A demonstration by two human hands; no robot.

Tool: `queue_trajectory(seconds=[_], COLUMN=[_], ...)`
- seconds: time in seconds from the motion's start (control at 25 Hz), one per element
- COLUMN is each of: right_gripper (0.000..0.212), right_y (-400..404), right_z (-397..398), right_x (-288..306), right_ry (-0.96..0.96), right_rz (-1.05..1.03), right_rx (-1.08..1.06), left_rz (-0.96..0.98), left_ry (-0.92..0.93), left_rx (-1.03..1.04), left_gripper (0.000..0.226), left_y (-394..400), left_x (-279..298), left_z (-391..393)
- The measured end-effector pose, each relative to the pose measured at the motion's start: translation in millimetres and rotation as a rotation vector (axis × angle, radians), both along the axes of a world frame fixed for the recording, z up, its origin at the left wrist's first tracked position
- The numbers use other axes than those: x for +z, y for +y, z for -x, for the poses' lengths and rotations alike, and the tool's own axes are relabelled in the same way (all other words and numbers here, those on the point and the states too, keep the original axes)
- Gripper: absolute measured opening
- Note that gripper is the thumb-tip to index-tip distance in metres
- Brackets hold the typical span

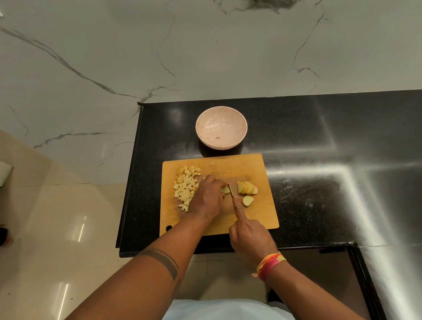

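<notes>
A wooden cutting board (263, 210) lies on the black counter. My left hand (207, 198) curls over a pale potato piece (225, 190) in the board's middle and holds it down. My right hand (248, 234) grips a knife (231, 191), forefinger stretched along the blade's back, with the blade against that piece. Several potato slices (247, 187) lean in a row right of the blade. A single end piece (248, 200) lies just below them. A heap of diced potato (186, 186) covers the board's left part.
A pink speckled bowl (240, 134) stands behind the board. The black counter (325, 165) stretches to the right, and its left edge drops to a beige floor. A marble wall rises behind.
</notes>
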State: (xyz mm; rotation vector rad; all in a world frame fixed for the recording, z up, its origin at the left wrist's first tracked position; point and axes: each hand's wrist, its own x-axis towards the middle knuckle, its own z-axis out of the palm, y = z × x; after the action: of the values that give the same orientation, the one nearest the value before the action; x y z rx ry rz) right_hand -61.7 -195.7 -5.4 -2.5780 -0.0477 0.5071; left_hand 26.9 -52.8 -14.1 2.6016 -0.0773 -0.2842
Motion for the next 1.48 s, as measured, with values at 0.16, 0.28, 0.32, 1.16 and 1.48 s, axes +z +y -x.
queue_trajectory(seconds=[0.16,0.28,0.32,1.16,1.48], right_gripper=[0.079,0.077,0.077,0.079,0.079], right_y=[6.4,8.5,8.5,12.6,13.4], right_z=[-8.4,-14.5,-14.0,-5.6,-3.6], right_x=[-2.8,-3.2,-2.5,-2.3,-3.2], right_ry=[0.000,-0.003,-0.005,-0.014,0.009], right_rz=[0.029,0.058,0.074,0.051,0.100], right_rx=[0.025,0.032,0.044,0.047,0.087], left_rz=[0.012,0.018,0.017,0.016,-0.019], left_ry=[0.001,0.006,0.009,-0.028,-0.048], left_rx=[0.041,0.072,0.084,0.081,0.094], left_gripper=[0.035,0.031,0.030,0.032,0.026], left_y=[0.7,-0.9,-1.9,6.8,1.9], left_x=[-0.6,0.2,1.2,-2.5,-2.3], left_z=[0.8,-0.1,-0.1,4.9,3.7])
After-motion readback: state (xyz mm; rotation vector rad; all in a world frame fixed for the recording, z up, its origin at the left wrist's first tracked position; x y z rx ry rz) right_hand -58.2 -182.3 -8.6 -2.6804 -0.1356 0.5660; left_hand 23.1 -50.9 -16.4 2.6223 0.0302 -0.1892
